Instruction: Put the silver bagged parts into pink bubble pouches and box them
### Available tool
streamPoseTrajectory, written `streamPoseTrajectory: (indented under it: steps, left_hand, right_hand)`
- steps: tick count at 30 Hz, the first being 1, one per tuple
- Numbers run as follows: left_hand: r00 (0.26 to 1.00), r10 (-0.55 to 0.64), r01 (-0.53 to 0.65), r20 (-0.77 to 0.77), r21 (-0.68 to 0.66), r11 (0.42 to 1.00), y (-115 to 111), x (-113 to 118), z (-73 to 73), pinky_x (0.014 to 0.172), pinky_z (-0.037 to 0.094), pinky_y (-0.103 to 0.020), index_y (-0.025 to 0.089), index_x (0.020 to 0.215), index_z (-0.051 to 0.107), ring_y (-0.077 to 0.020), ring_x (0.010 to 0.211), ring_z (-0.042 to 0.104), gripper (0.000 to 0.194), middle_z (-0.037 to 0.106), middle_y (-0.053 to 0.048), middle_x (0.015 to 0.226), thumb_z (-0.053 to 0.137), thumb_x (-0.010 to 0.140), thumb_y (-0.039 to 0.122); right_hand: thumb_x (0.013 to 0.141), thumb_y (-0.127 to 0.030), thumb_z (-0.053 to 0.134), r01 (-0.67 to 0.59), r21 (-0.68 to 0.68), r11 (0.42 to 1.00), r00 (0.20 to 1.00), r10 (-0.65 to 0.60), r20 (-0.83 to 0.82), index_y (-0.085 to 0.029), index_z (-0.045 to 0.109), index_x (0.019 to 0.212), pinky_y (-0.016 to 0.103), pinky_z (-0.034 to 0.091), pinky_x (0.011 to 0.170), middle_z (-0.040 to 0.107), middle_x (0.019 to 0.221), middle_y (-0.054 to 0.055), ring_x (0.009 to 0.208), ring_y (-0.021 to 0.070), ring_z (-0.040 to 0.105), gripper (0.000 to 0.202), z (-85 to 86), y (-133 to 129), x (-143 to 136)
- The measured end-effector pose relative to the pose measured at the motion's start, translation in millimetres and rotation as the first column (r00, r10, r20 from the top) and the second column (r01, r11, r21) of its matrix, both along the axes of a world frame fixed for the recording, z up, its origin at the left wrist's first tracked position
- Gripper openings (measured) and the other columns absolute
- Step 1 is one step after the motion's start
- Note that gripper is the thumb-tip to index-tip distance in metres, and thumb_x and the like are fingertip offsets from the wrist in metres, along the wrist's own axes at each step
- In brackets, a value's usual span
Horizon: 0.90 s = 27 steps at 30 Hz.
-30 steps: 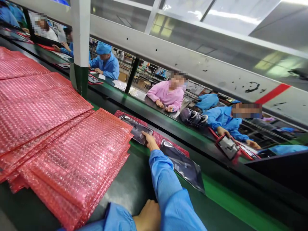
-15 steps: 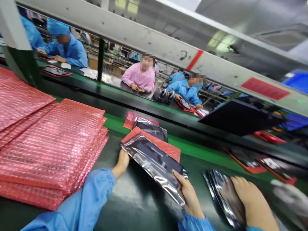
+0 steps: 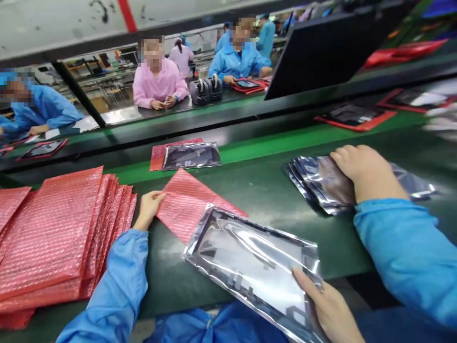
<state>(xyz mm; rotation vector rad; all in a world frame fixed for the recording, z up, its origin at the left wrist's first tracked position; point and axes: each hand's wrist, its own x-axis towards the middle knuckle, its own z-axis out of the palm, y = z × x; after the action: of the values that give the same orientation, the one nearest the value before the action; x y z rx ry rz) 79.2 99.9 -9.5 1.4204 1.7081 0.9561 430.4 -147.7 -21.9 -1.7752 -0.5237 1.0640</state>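
Note:
My left hand (image 3: 148,209) pinches the left edge of a red bubble-wrap bag (image 3: 182,202) that lies at a slant above the dark green bench. My right hand (image 3: 332,307) grips the right end of a shiny anti-static bag (image 3: 250,259), thumb on top. A flat dark panel-like item shows through this bag. Its upper left corner overlaps the red bag. Close to my left arm stands a thick stack of red bubble-wrap bags (image 3: 57,228).
Another person's hand (image 3: 367,171) rests on a pile of anti-static bags (image 3: 314,181) at the right. Farther back, a bagged item (image 3: 193,155) lies on a red bag. A tilted black panel (image 3: 321,52) and seated people in pink and blue are across the line.
My view has turned right and levelled. My left hand has left the anti-static bag and now holds the red bag; my right hand has drawn the anti-static bag nearer to me.

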Motion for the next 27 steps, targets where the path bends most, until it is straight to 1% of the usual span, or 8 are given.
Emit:
streamPoseTrajectory:
  steps: [4, 6, 8, 12, 15, 18, 23, 27]
  left_hand:
    - [0.943, 0.076, -0.036, -0.324, 0.129, 0.991, 19, -29, 19.0, 0.096, 0.038, -0.045, 0.013, 0.088, 0.064, -0.0324, 0.103, 0.056, 0.021, 0.067, -0.014, 0.099, 0.06, 0.072, 0.027]
    - [0.82, 0.152, 0.027, -0.552, 0.302, 0.953, 16, -24, 24.3, 0.098, 0.036, -0.049, 0.012, 0.101, 0.061, -0.0347, 0.11, 0.052, 0.032, 0.062, -0.017, 0.11, 0.058, 0.075, 0.031]
    - [0.709, 0.184, 0.194, -0.68, 0.44, 0.877, -1, -3, 22.8, 0.094, 0.04, -0.048, 0.012, 0.103, 0.059, -0.0333, 0.107, 0.053, 0.033, 0.061, -0.017, 0.11, 0.053, 0.081, 0.036]
    - [0.612, -0.245, 0.658, -0.752, 0.312, 0.685, -63, 57, 1.3, 0.081, 0.047, -0.037, 0.015, 0.094, 0.059, -0.0242, 0.088, 0.058, 0.035, 0.062, -0.01, 0.092, 0.049, 0.086, 0.048]
    - [0.529, -0.374, 0.77, -0.762, 0.244, 0.59, -97, 76, -14.6, 0.073, 0.048, -0.033, 0.017, 0.096, 0.059, -0.0222, 0.082, 0.059, 0.038, 0.062, -0.008, 0.09, 0.052, 0.084, 0.053]
    - [0.578, -0.367, 0.745, -0.729, 0.288, 0.601, -98, 67, -17.9, 0.069, 0.047, -0.029, 0.018, 0.087, 0.059, -0.0188, 0.074, 0.06, 0.028, 0.064, -0.005, 0.082, 0.043, 0.091, 0.041]
    - [0.648, -0.303, 0.641, -0.699, 0.285, 0.713, -94, 50, 3.1, 0.065, 0.048, -0.027, 0.017, 0.085, 0.063, -0.0171, 0.07, 0.064, 0.033, 0.068, -0.005, 0.077, 0.041, 0.093, 0.04]
    - [0.621, -0.303, 0.542, -0.723, 0.117, 0.832, -104, 52, 8.0, 0.077, 0.052, -0.032, 0.016, 0.101, 0.062, -0.0173, 0.085, 0.063, 0.028, 0.065, -0.007, 0.098, 0.049, 0.092, 0.039]
  right_hand:
    - [0.053, -0.065, 0.073, 0.124, 0.018, 0.992, 0.984, -0.125, 0.124, -0.016, 0.059, 0.05, 0.026, 0.046, 0.045, 0.058, 0.053, 0.004, 0.05, 0.0181, 0.053, 0.05, -13.0, -31, 26]
    - [0.055, -0.064, 0.074, 0.233, 0.053, 0.971, 0.967, -0.237, 0.093, -0.016, 0.056, 0.05, 0.025, 0.039, 0.037, 0.048, 0.044, -0.001, 0.04, 0.0134, 0.044, 0.052, -21.5, -40, 27]
    - [0.065, -0.06, 0.072, 0.329, 0.115, 0.937, 0.942, -0.334, 0.027, -0.015, 0.059, 0.06, 0.025, 0.037, 0.037, 0.048, 0.047, -0.002, 0.04, 0.0125, 0.044, 0.048, -31.0, -43, 22]
    - [0.091, -0.042, 0.057, 0.442, 0.164, 0.882, 0.895, -0.445, -0.02, -0.013, 0.061, 0.101, 0.029, 0.053, 0.066, 0.062, 0.092, 0.004, 0.076, 0.0152, 0.061, 0.031, -47.1, -43, 5]
    - [0.092, -0.037, 0.056, 0.494, 0.176, 0.852, 0.864, -0.504, 0.016, -0.015, 0.057, 0.115, 0.036, 0.054, 0.078, 0.058, 0.11, 0.007, 0.092, 0.0189, 0.06, 0.032, -51.4, -44, 1]
    - [0.092, -0.036, 0.057, 0.519, 0.193, 0.832, 0.842, -0.537, 0.054, -0.014, 0.056, 0.116, 0.038, 0.053, 0.079, 0.058, 0.113, 0.007, 0.095, 0.0202, 0.059, 0.033, -47.0, -46, 6]
    - [0.089, -0.043, 0.059, 0.423, 0.178, 0.889, 0.892, -0.443, 0.093, -0.016, 0.059, 0.112, 0.039, 0.052, 0.082, 0.06, 0.11, 0.008, 0.096, 0.0211, 0.06, 0.035, -26.1, -63, 10]
    - [0.052, -0.058, 0.081, 0.22, 0.135, 0.966, 0.953, -0.242, 0.18, -0.025, 0.07, 0.085, 0.043, 0.049, 0.087, 0.067, 0.098, 0.01, 0.096, 0.0321, 0.061, 0.048, -12.9, -91, 18]
